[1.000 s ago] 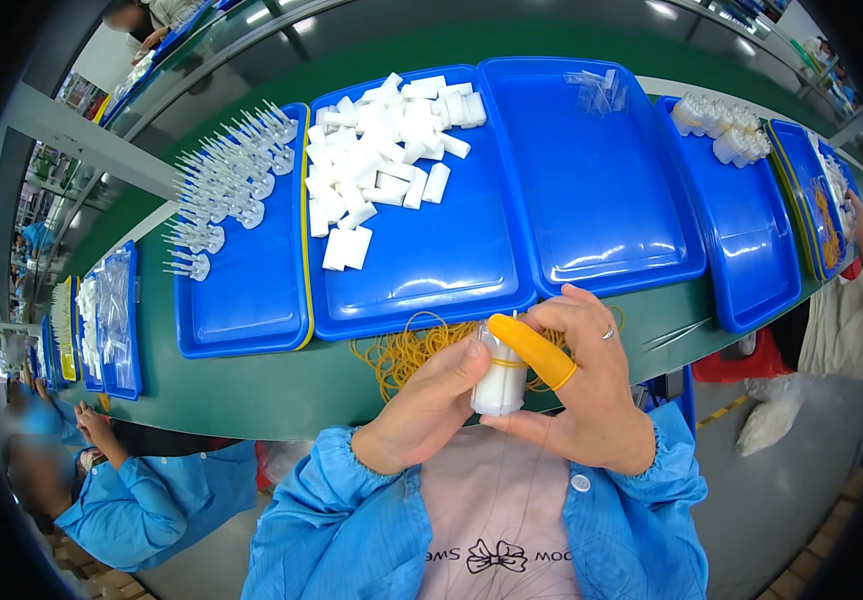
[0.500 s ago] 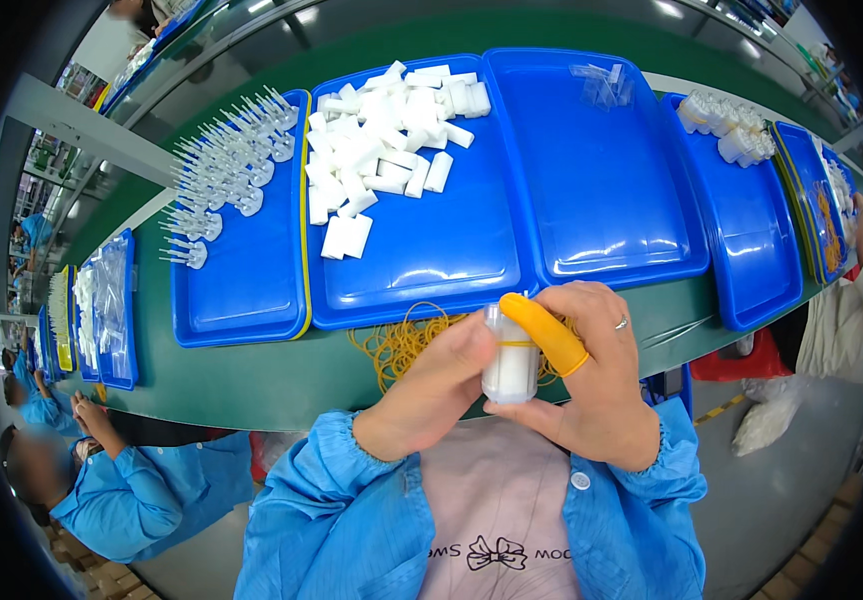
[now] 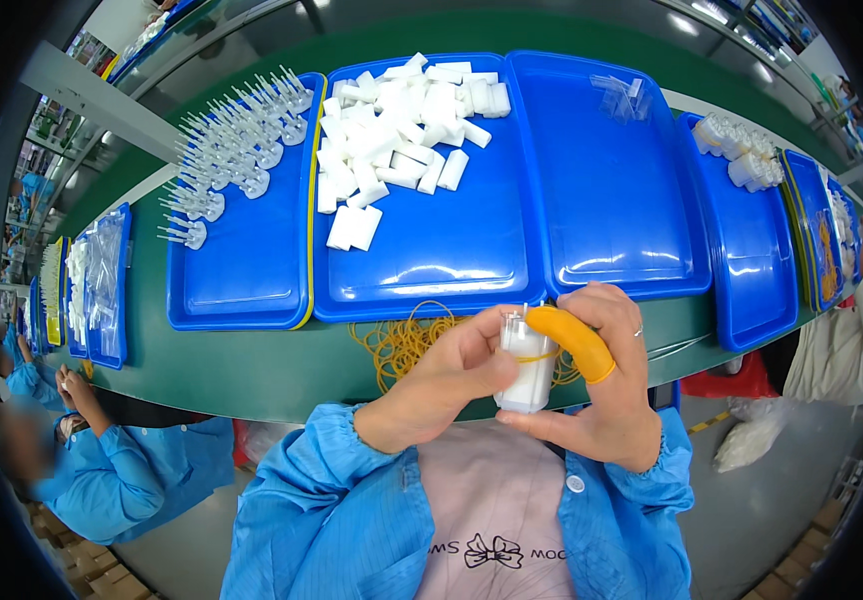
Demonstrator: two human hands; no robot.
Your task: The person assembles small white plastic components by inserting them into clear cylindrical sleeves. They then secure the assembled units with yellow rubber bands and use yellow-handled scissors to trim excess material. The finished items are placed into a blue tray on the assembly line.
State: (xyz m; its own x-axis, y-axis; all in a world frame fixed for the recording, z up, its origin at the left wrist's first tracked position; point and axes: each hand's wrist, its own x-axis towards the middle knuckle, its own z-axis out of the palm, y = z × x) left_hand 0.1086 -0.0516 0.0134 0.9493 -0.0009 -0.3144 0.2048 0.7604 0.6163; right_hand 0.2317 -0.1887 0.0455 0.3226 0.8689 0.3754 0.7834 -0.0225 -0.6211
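Yellow finger cot (image 3: 576, 340), white block (image 3: 528, 384), blue trays (image 3: 431, 265), green tabletop (image 3: 241, 375), pink shirt (image 3: 486, 490), black bow (image 3: 493, 551)

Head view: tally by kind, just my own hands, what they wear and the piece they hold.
Hands: 2, left hand and right hand
Orange finger cot: 1
Ring: 1
Clear-and-white piece: 1
Total: 5

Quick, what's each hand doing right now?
Left hand: closed, holding the white piece with a yellow band.
Right hand: closed on the same piece, a yellow finger cot on one finger.
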